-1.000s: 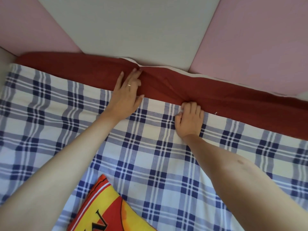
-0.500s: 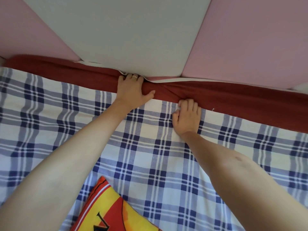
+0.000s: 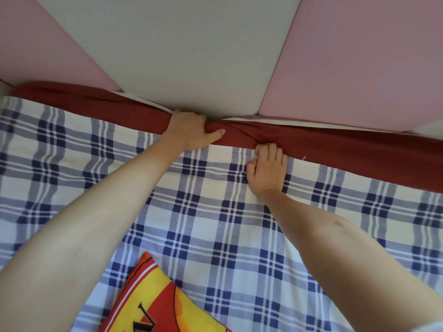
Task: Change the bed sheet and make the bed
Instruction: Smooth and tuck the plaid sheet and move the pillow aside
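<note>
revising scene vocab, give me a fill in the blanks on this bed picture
The left hand presses on a long cloth strip coloured ___.
The right hand on the blue-and-white checked bed sheet has its fingers ___.
The padded panels beside the grey padded panel are ___.
Missing: red; curled; pink.

My left hand (image 3: pixel 191 130) has pushed toward 12 o'clock; its fingers are now tucked behind the red sheet (image 3: pixel 335 149), against the headboard (image 3: pixel 167 56).
</note>
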Available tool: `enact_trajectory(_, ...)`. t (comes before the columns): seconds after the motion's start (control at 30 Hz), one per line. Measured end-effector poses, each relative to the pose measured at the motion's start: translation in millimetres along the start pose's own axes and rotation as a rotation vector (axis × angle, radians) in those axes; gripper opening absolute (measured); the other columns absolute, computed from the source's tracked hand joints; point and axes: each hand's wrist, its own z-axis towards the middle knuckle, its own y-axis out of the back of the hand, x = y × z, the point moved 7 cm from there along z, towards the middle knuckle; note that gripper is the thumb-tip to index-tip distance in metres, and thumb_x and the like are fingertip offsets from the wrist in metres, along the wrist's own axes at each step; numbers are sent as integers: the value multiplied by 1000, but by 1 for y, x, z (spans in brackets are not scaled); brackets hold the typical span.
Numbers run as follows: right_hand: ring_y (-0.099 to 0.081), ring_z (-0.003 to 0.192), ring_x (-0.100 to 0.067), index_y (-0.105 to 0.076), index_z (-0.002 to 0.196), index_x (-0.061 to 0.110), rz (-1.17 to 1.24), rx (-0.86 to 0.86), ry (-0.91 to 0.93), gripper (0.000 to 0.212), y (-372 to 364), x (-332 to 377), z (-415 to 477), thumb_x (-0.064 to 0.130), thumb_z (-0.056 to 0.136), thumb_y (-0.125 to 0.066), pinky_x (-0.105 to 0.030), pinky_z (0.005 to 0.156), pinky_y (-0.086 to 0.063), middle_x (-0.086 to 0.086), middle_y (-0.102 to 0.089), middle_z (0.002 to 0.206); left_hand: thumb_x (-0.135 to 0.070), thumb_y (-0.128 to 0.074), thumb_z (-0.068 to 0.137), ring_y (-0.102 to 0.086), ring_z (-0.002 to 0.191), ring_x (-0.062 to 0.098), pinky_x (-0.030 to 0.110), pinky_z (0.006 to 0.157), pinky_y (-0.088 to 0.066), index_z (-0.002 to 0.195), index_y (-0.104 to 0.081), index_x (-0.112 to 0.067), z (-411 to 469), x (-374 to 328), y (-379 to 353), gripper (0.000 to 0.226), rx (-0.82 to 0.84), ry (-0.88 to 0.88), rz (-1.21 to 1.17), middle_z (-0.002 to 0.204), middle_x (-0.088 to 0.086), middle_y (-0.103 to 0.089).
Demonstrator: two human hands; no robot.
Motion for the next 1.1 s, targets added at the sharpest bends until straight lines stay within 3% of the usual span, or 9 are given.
enact_trajectory(0.1, -40, 80, -25, -51, 93, 11, -3, 7, -2, 24, 0, 0, 0, 26, 78, -40, -35, 75, -27, -10, -50, 91, -70, -33, 88, -56, 106, 28, 38, 91, -36, 87, -57, -16, 2, 4, -1, 59, 88, -32, -40, 105, 10, -65)
enact_trajectory(0.23, -43, 80, -26, -52, 93, 11, -2, 16, 4, 24, 0, 1, -1, 25, 77, -41, -35, 75, -27, -10, -50, 90, -75, -31, 84, -40, 130, 29, 47, 107, -26, 136, -43, -22, -7, 8, -16, 75, 255, -4, 45, 140, 10, -46)
enact_trajectory(0.47, -38, 81, -23, -51, 94, 11, -17, -19, 10, 23, 0, 1, -1, 25, 78, -42, -34, 76, -28, -10, -50, 91, -76, -12, 87, -47, 125, 30, 37, 101, -38, 135, -51, -11, 15, 17, -4, 90, 387, 45, -81, 140, 14, -49)
enact_trajectory(0.6, -38, 80, -23, -50, 94, 11, -11, 0, 5, 23, -2, 0, -1, 25, 78, -42, -35, 75, -28, -11, -50, 91, -43, -20, 102, -46, 124, 26, 33, 100, -32, 130, -54, -10, 9, 35, 7, 55, 397, 17, -313, 140, 12, -48)
enact_trajectory(0.7, -41, 80, -26, -51, 95, 10, -6, 5, 12, 25, -2, -1, -1, 25, 79, -40, -36, 75, -28, -12, -50, 92, -34, -23, 100, -52, 117, 27, 34, 98, -38, 127, -56, -10, -1, 59, 21, 49, 285, -81, -245, 132, 14, -55)
enact_trajectory(0.8, -44, 80, -28, -52, 95, 9, -7, 8, 9, 27, -3, -1, 0, 26, 79, -38, -36, 75, -27, -13, -50, 91, -32, -34, 91, -60, 102, 32, 39, 90, -44, 122, -59, -6, -36, 63, 37, 47, -83, -256, -6, 115, 17, -64)
enact_trajectory(0.9, -38, 81, -26, -52, 95, 9, -14, 18, -4, 28, -3, 0, 0, 27, 79, -38, -36, 75, -27, -14, -50, 92, -30, -45, 89, -55, 107, 35, 43, 93, -38, 117, -59, -3, -69, 92, 41, 41, -337, -113, 62, 120, 17, -59)
enact_trajectory(1.03, -35, 82, -25, -51, 95, 10, -20, 27, -2, 26, -3, 1, -2, 27, 79, -40, -37, 75, -26, -13, -50, 93, -46, -32, 88, -48, 114, 44, 52, 96, -35, 123, -50, 1, -75, 151, 15, 61, -194, 271, -20, 128, 28, -48)
enact_trajectory(1.1, -35, 82, -24, -50, 95, 10, -23, 16, -2, 25, -2, 1, -2, 26, 79, -40, -36, 75, -27, -13, -50, 92, -50, -27, 86, -46, 117, 43, 52, 99, -32, 123, -50, 2, -72, 163, 8, 68, -148, 295, -37, 130, 27, -47)
